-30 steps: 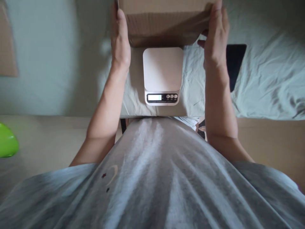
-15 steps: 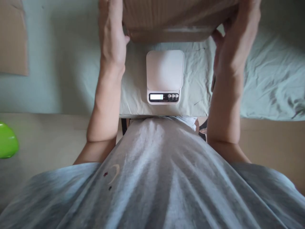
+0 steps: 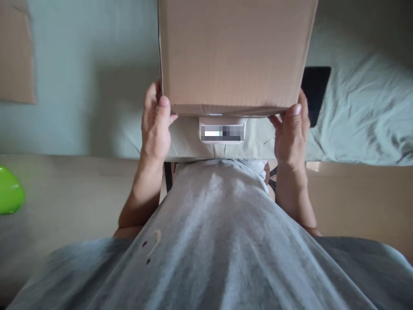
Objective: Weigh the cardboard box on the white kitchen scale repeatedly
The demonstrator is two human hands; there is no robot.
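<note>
- A plain brown cardboard box (image 3: pixel 234 54) fills the top centre of the view, held flat above a white digital scale (image 3: pixel 222 129), whose front strip with display and buttons is the only part showing below the box's near edge. Whether the box rests on the scale or hangs just above it cannot be told.
- The left hand (image 3: pixel 156 125) grips the box's near left corner, thumb up on the front face, fingers curled around the side.
- The right hand (image 3: pixel 290 135) grips the near right corner the same way, thumb on the front face, fingers wrapped behind the edge.
- The scale sits on a table covered with a wrinkled pale green cloth (image 3: pixel 361 116).
- A dark flat rectangle (image 3: pixel 318 86) lies on the cloth just right of the box, partly hidden behind it.
- A sheet of cardboard (image 3: pixel 16 56) lies at the far left edge.
- A bright green rounded object (image 3: pixel 9 196) shows at the left edge, lower down, off the table.
- The person's grey shirt (image 3: pixel 209 241) fills the foreground.
</note>
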